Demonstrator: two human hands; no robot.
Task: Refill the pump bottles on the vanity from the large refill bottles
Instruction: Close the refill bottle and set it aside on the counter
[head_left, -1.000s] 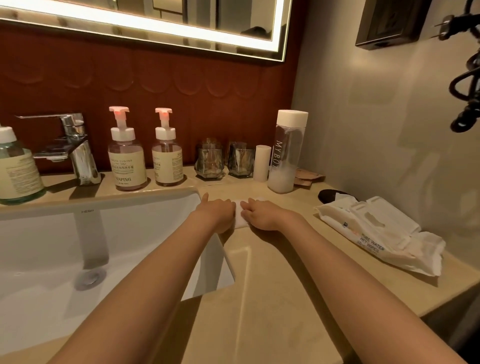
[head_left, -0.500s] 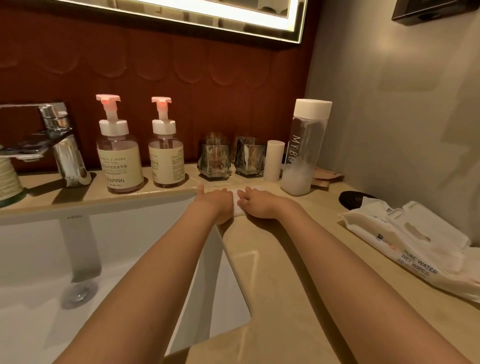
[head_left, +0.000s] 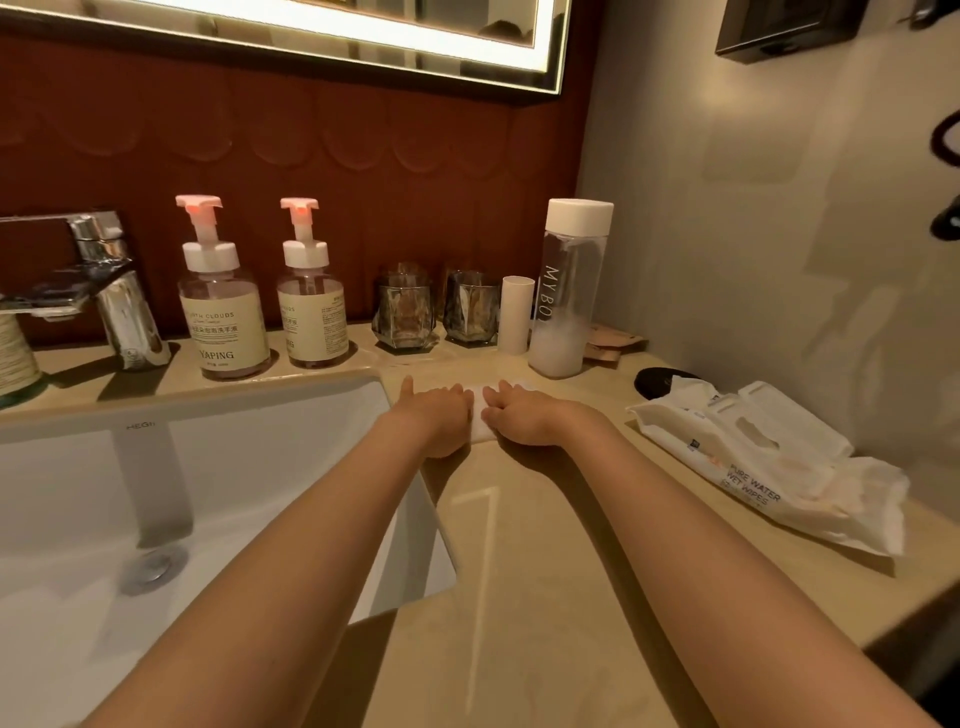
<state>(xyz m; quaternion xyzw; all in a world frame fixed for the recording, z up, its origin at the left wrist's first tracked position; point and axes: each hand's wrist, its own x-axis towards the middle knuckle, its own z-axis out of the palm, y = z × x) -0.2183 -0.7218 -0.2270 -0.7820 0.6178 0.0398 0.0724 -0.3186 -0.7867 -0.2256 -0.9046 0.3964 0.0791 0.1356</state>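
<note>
Here, both hands press a white pad on the tabletop, away from the pump bottles.

The left hand (head_left: 439, 418) and right hand (head_left: 527, 421) lie palm-down, side by side, on a white folded pad (head_left: 480, 421). Their fingers are laid out fairly straight and grip nothing, and they cover most of the pad. The larger pump bottle (head_left: 223, 317) and smaller pump bottle (head_left: 311, 312) stand upright behind the sink (head_left: 249, 415), near the faucet (head_left: 104, 291). A tall clear bottle (head_left: 569, 291) holds a little white liquid, and its lettering is partly turned away. Another bottle (head_left: 15, 351) is cut off at the left edge. A dark object (head_left: 657, 381) is half hidden behind the wet wipes pack (head_left: 753, 462).
</note>
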